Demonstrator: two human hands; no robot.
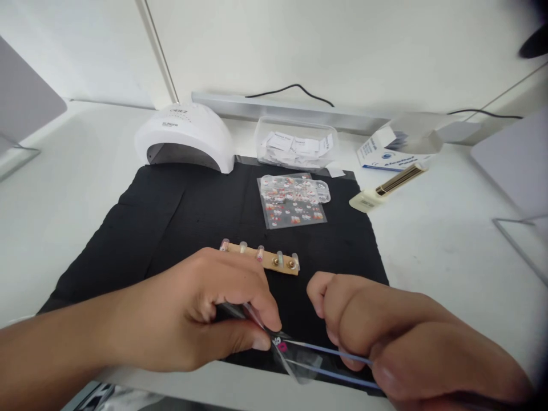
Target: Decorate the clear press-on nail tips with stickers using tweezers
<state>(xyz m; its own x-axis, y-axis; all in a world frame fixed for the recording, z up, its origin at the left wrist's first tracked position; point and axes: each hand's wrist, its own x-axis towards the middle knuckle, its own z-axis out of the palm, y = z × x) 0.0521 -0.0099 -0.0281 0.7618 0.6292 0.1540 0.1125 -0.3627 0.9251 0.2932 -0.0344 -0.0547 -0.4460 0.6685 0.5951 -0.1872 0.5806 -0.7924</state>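
My left hand [222,314] pinches a clear sticker sheet [295,370] between thumb and forefinger, low in the middle of the view. A small pink and white sticker [280,343] shows at the sheet's edge beside my thumb tip. My right hand [394,337] is closed around blue tweezers [326,350]. Their two arms are apart and point left, with the tips at the sticker and sheet; whether they grip anything I cannot tell. Just beyond my left hand lies a wooden strip [269,260] bearing several small nail tips, partly covered by my knuckles.
A black mat [192,205] covers the white table. On it lie a printed sticker sheet [295,217] and a clear case [320,192]. Behind stand a white nail lamp [184,134], a clear tub of pads [261,142] and an alcohol-pad box [385,157]. A polish bottle [368,200] lies right.
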